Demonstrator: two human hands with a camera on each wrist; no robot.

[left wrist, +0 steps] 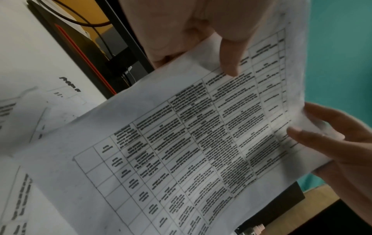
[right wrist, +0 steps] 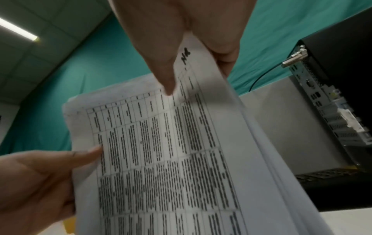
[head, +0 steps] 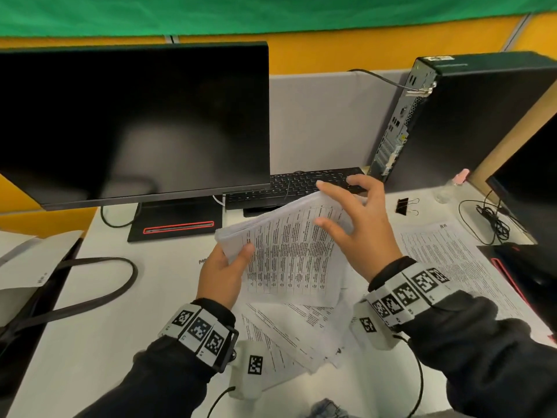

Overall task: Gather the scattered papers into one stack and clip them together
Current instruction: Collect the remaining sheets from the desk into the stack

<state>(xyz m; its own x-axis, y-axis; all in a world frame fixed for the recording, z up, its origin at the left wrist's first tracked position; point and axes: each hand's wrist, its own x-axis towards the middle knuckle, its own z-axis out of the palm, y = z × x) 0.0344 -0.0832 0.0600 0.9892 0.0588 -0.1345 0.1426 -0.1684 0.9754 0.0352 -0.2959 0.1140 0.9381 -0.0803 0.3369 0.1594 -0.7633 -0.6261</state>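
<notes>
A stack of printed papers [head: 289, 251] with a table on its top sheet is held tilted above the desk. My left hand [head: 238, 254] grips its near-left corner, thumb on top. My right hand [head: 334, 212] pinches the far-right edge, thumb on the top sheet and fingers behind. The left wrist view shows the stack [left wrist: 181, 151] under my left thumb [left wrist: 231, 60]. In the right wrist view the stack [right wrist: 161, 159] is pinched at its top edge. Loose sheets [head: 295, 333] lie fanned under my wrists and another sheet [head: 452, 257] lies to the right. A black binder clip [head: 405, 205] sits on the desk beyond my right hand.
A dark monitor [head: 132, 125] stands at the back left, with a keyboard [head: 301, 182] behind the stack. A PC tower [head: 470, 116] stands back right, near a small bottle [head: 449, 188] and cables [head: 491, 218]. A bag strap [head: 90, 285] loops on the left.
</notes>
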